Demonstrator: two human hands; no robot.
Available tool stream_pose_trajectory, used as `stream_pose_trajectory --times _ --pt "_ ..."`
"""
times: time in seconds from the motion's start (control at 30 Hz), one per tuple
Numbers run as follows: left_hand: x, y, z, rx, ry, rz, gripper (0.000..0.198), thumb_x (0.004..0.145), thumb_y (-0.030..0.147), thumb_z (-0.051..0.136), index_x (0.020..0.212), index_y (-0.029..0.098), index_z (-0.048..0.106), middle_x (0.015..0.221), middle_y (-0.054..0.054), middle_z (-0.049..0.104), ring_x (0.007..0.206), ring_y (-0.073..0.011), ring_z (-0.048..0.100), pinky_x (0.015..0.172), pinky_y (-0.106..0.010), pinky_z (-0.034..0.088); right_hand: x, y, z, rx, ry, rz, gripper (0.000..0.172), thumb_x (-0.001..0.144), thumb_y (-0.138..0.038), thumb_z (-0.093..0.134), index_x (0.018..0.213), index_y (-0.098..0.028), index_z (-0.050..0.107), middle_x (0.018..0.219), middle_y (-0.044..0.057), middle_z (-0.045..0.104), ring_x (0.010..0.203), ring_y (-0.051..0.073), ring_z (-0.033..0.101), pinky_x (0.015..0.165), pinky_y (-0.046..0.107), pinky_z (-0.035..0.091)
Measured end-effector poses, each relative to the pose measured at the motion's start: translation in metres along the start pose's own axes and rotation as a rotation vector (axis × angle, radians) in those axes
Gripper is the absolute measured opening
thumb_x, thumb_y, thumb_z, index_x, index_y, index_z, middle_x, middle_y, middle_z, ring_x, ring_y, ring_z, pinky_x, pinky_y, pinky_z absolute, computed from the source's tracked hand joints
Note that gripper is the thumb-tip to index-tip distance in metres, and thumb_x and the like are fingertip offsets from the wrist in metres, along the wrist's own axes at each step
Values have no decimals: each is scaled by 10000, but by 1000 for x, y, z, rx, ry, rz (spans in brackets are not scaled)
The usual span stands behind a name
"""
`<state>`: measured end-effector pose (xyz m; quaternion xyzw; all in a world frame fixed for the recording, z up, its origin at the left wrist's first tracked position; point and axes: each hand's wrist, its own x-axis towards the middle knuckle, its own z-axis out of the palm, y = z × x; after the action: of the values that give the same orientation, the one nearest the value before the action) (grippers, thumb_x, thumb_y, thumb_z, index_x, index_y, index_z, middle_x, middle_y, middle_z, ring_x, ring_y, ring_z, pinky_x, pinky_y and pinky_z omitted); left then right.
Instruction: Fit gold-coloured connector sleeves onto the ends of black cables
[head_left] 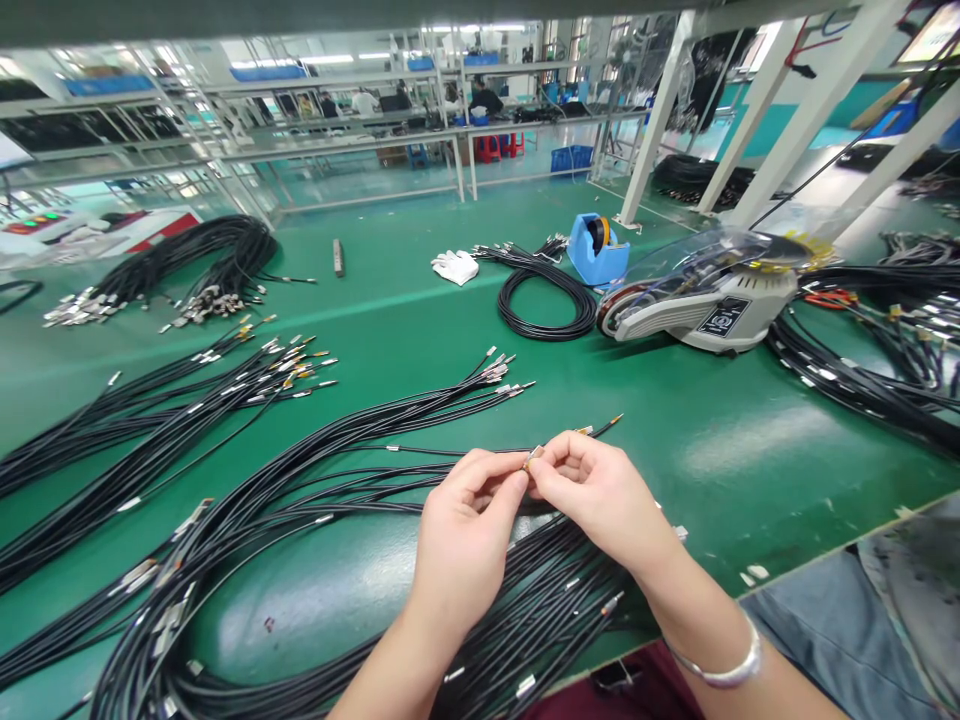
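- The thin black cable (570, 436) sits right at the fingertips of both hands, pinched where they meet; its free end with a gold-coloured tip points up and away to the right of the hands, and the rest appears to trail off to the left of them.
- Its long axis runs roughly left to right, rising a little toward the far right, across the line of the forearms.
- The right hand (600, 492) is curled nearly closed, thumb and forefinger nipping the cable next to a small metal sleeve (534, 456); it is the hand nearer the tipped end.
- The left hand (466, 535) is also mostly closed, its thumb and forefinger touching the same spot from the left side; whether it grips the cable or the sleeve I cannot tell.
- Just under and left of both hands lies a thick bundle of black cables (315, 520) on the green table (750, 440).
- Well beyond the right hand stands a tape dispenser machine (705, 300); beyond both hands lies a coiled cable (544, 300).
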<state>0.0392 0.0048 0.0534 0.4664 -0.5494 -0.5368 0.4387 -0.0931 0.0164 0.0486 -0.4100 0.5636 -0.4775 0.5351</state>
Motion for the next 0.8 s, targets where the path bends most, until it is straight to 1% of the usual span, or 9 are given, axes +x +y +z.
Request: stream_pose_trajectory --times 0.2,0.3,0.43,0.53,0.63,0.73,0.8 --pt "-1 -4 1 82 0 50 112 799 206 604 841 173 702 831 -30 631 783 -118 598 707 -193 482 5 7 -1 -45 -16 -5 196 725 -322 629 699 -167 513 672 9 587 626 132 552 611 261 463" --pt "0 -6 0 100 -12 35 120 811 240 600 870 164 671 862 -35 631 807 -127 606 730 -212 488 6 9 -1 -28 -22 -40 195 740 -320 628 712 -162 518 705 25 610 648 139 562 620 268 477" --pt "0 -7 0 163 50 9 155 787 291 634 852 151 629 843 -42 650 738 -126 613 702 -231 498 3 8 0 12 -21 -102 179 761 -311 627 742 -155 542 767 45 642 703 147 597 663 273 500" --pt "0 -6 0 193 73 23 150 781 299 642 814 152 643 834 -44 660 756 -130 623 709 -225 497 0 8 0 80 -39 -107 184 777 -322 631 778 -149 569 805 54 656 759 160 629 734 296 518" --pt "-1 -3 1 151 96 -4 137 773 286 645 800 152 657 822 -47 664 763 -134 629 703 -220 502 -2 9 -1 184 -43 -74 252 768 -370 652 816 -130 591 812 70 670 758 163 651 776 322 533" --pt "-1 -1 3 114 116 -30 130 752 274 652 777 146 659 756 -42 655 644 -115 595 626 -215 498 -4 11 -2 274 -55 -10 348 743 -431 674 862 -113 596 823 98 683 767 189 669 752 342 550" --pt "-1 0 3 105 140 -36 133 733 274 663 761 145 658 693 -29 631 576 -106 557 575 -214 484 -5 13 -3 309 -65 24 390 750 -441 668 936 -107 591 832 107 683 789 204 671 733 343 553"
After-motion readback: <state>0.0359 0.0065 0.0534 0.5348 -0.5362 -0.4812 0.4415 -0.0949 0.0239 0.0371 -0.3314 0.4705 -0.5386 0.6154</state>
